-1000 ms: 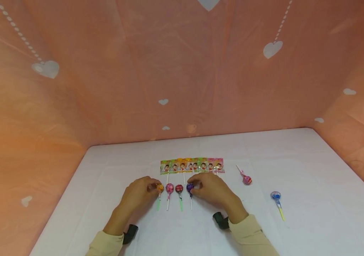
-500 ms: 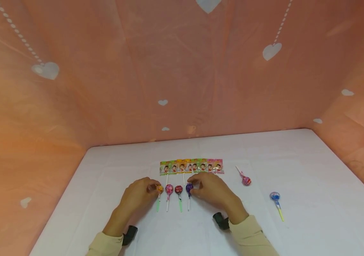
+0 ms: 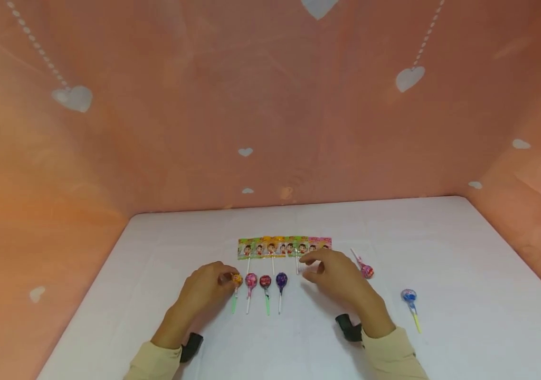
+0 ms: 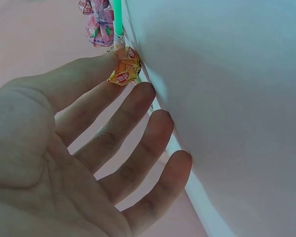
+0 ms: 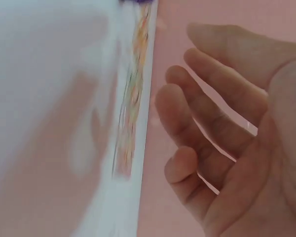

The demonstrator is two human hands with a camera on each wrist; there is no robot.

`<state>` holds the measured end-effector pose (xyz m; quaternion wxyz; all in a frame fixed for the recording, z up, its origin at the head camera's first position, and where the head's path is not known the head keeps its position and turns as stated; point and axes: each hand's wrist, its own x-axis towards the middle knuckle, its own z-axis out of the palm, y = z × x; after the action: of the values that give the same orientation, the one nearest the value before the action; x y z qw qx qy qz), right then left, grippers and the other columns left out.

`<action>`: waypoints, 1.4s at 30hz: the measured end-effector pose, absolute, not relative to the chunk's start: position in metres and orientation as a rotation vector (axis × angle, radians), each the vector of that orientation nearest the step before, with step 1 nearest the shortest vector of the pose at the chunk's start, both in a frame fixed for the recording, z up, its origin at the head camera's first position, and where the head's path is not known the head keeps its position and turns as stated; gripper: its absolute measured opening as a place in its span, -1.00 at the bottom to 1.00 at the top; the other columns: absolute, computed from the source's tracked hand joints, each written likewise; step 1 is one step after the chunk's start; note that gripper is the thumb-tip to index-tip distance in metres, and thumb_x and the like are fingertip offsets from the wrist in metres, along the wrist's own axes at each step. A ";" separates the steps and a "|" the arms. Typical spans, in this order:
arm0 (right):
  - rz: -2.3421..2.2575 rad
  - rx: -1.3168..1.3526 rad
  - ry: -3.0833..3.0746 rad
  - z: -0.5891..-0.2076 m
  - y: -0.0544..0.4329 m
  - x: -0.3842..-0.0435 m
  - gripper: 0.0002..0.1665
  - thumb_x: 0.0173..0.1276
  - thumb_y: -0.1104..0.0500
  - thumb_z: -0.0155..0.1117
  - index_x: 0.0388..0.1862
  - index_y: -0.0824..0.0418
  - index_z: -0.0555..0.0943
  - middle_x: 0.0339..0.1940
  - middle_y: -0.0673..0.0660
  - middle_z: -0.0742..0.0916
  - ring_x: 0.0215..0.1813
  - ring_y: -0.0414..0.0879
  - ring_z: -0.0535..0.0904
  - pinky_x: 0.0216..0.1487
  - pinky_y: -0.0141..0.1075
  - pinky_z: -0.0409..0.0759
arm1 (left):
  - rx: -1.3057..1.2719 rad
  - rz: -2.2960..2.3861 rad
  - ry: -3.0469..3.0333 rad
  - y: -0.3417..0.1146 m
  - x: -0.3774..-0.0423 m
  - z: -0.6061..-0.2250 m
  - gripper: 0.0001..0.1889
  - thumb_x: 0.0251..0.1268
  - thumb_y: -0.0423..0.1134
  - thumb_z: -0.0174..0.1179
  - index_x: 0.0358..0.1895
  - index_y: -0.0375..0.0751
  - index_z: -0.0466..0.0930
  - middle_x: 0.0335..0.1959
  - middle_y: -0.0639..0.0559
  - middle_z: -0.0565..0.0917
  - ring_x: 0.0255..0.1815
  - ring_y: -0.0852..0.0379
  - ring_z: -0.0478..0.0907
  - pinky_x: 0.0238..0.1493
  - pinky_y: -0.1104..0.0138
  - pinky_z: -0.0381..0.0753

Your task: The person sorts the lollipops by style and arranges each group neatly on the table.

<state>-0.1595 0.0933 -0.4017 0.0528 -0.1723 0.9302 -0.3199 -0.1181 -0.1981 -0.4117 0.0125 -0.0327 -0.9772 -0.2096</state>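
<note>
Four would-be neighbours aside, the leftmost lollipop of the near row, an orange-yellow lollipop with a green stick, sits between thumb and index finger of my left hand. The left wrist view shows that pinch on the yellow wrapper. To its right lie a pink lollipop, a dark red lollipop and a purple lollipop, sticks toward me. My right hand is apart from the purple one, holding nothing, its fingers loosely bent in the right wrist view.
Behind the row lie several flat-packed lollipops in green, orange and pink wrappers, side by side. A pink-red lollipop and a blue lollipop lie on the white table to the right. An orange-pink curtain surrounds the table.
My right hand has let go of the purple lollipop and moved right, after the purple stick shifted slightly left. My left hand stays at the orange-yellow lollipop.
</note>
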 end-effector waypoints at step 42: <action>-0.825 -0.361 2.884 -0.400 0.202 -0.176 -0.71 0.27 0.25 0.26 -0.04 0.04 0.70 -0.32 0.06 0.69 -0.27 -0.07 0.52 -0.28 -0.25 0.42 | -0.129 -0.607 -3.044 -0.196 -0.118 -0.410 -0.77 0.11 -0.23 0.43 -0.13 -0.01 0.78 -0.38 0.15 0.65 -0.36 0.23 0.52 -0.31 0.26 0.50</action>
<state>-0.1765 0.2024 -0.4004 0.0600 -0.1193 0.9528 -0.2726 -0.1185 -0.1964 -0.4102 0.0176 -0.0414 -0.9797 -0.1954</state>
